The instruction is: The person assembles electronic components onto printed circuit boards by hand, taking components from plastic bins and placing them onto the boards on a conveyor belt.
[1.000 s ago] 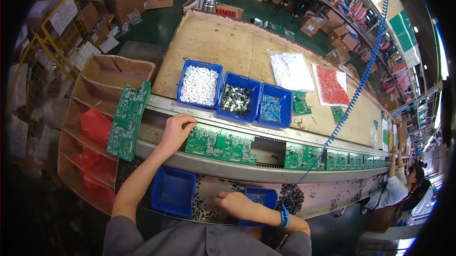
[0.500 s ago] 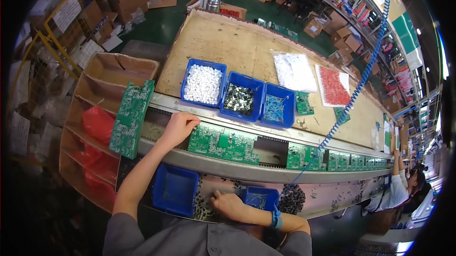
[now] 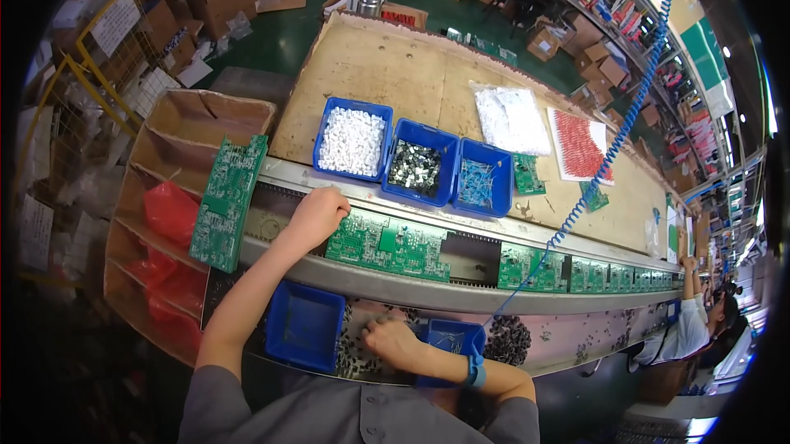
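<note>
My left hand (image 3: 319, 217) is at the upper left corner of a green circuit board (image 3: 387, 248) lying in the rail. Its fingertips are pinched together; whatever is between them is too small to make out. Lower down, my right hand (image 3: 393, 343) rests with curled fingers among small dark components (image 3: 355, 353) on the pale ledge. Its fingertips point down and hide what they hold. An elastic blue wrist strap (image 3: 476, 370) is round my right wrist. Beside that hand stands a blue bin (image 3: 455, 335) with thin wired parts.
Blue bins of white parts (image 3: 352, 141), dark parts (image 3: 415, 167) and blue wired parts (image 3: 476, 183) line the rail's far side. A loose circuit board (image 3: 228, 204) leans on a cardboard divider box (image 3: 132, 234). A coiled blue cord (image 3: 613, 152) crosses the right side. A co-worker (image 3: 687, 333) sits far right.
My left hand has shifted slightly right and its wrist has turned at the board's corner. My right hand has risen a little, fingers more curled, over the dark components.
</note>
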Action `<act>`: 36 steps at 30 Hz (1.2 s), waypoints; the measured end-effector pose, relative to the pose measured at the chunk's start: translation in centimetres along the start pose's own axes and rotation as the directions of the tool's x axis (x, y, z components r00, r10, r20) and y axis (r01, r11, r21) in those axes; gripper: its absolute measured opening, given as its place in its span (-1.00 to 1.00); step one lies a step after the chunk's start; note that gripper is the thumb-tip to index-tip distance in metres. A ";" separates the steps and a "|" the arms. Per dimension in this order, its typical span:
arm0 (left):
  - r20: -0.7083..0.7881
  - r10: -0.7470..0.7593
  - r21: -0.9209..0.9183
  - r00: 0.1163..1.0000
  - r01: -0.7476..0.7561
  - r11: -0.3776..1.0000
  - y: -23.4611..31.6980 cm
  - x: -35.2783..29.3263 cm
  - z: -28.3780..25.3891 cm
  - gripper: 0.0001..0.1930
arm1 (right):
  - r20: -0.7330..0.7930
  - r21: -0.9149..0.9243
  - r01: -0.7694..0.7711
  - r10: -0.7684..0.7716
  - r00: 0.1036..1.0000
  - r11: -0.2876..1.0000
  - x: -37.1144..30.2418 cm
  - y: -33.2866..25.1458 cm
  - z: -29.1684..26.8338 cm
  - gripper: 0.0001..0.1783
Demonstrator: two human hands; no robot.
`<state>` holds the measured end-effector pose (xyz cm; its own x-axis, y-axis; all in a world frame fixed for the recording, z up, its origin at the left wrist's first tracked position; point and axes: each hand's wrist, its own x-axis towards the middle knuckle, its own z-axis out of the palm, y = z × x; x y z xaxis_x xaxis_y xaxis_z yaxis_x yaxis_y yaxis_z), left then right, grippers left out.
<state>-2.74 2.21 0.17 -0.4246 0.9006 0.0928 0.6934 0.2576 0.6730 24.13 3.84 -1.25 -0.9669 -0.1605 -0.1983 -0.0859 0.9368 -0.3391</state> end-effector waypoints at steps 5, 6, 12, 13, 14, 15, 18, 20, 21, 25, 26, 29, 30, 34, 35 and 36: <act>-0.018 -0.030 0.070 0.999 0.031 0.997 0.6 -0.2 0.0 -0.90 | -0.019 -0.022 0.022 -0.022 1.000 1.000 0.3 0.7 0.0 -0.84; -0.087 0.010 0.091 0.996 -0.002 0.996 1.1 -0.7 -0.3 -0.88 | -0.053 -0.033 0.025 -0.027 0.998 0.999 0.3 0.7 -0.1 -0.83; 0.138 0.112 -0.016 0.984 -0.111 0.994 5.2 -4.3 -2.1 -0.88 | -0.066 0.001 -0.051 0.051 0.997 0.999 0.1 1.2 0.2 -0.84; 0.253 0.151 -0.006 0.956 -0.154 0.988 6.3 -5.3 -2.3 -0.89 | -0.065 0.002 -0.051 0.051 0.997 0.999 0.1 1.2 0.3 -0.84; 0.374 0.183 0.023 0.909 -0.206 0.978 6.9 -6.5 -2.4 -0.89 | -0.082 0.013 -0.052 0.053 0.995 0.999 0.2 1.2 0.4 -0.84; 0.547 0.253 0.069 0.798 -0.344 0.936 7.5 -7.4 -2.2 -0.88 | -0.100 0.023 -0.053 0.055 0.993 0.998 0.3 1.2 0.5 -0.85; 0.756 0.325 0.060 0.568 -0.554 0.830 10.6 -10.4 -1.2 -0.94 | -0.080 0.063 -0.046 0.051 0.995 0.997 -0.1 2.2 1.5 -0.82; 0.743 0.354 0.055 0.568 -0.579 0.814 10.5 -13.8 1.2 -0.92 | -0.014 0.090 -0.104 0.106 0.994 0.990 0.1 2.1 0.7 -0.77; 0.706 0.370 0.077 0.604 -0.585 0.807 10.3 -15.1 2.6 -0.89 | 0.006 0.093 -0.100 0.100 0.995 0.991 -0.1 2.3 0.3 -0.74; 0.701 0.255 0.294 0.666 -0.595 0.748 9.3 -16.8 6.3 -0.84 | -0.050 0.118 -0.141 0.148 0.988 0.983 -0.5 2.2 -1.5 -0.77; 0.697 0.216 0.354 0.684 -0.590 0.726 9.2 -16.7 6.8 -0.83 | -0.057 0.117 -0.138 0.146 0.988 0.983 -0.7 2.2 -1.5 -0.78; 0.686 0.177 0.429 0.706 -0.588 0.686 8.9 -16.5 7.9 -0.81 | -0.063 0.094 -0.143 0.149 0.987 0.985 -1.3 2.3 -0.9 -0.90; 0.694 0.183 0.423 0.697 -0.599 0.680 8.6 -16.6 8.5 -0.82 | -0.054 0.087 -0.142 0.147 0.988 0.986 -1.5 2.5 -0.4 -0.93; 0.732 0.179 0.368 0.657 -0.603 0.708 8.2 -15.8 9.1 -0.83 | -0.009 0.162 -0.157 0.160 0.987 0.974 -1.7 2.4 -1.4 -0.93; 0.745 0.221 0.320 0.630 -0.627 0.710 8.2 -15.6 9.1 -0.84 | -0.015 0.159 -0.157 0.162 0.987 0.975 -1.9 2.2 -2.0 -0.93; 0.745 0.222 0.322 0.629 -0.631 0.706 8.2 -15.3 9.0 -0.84 | -0.010 0.185 -0.162 0.167 0.986 0.969 -2.1 2.2 -2.9 -0.92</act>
<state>14.65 -6.31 -2.37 0.3205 0.8846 -0.3388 0.9449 -0.2733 0.1802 25.26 7.09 1.07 -0.9699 0.0011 -0.2434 0.1181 0.8765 -0.4667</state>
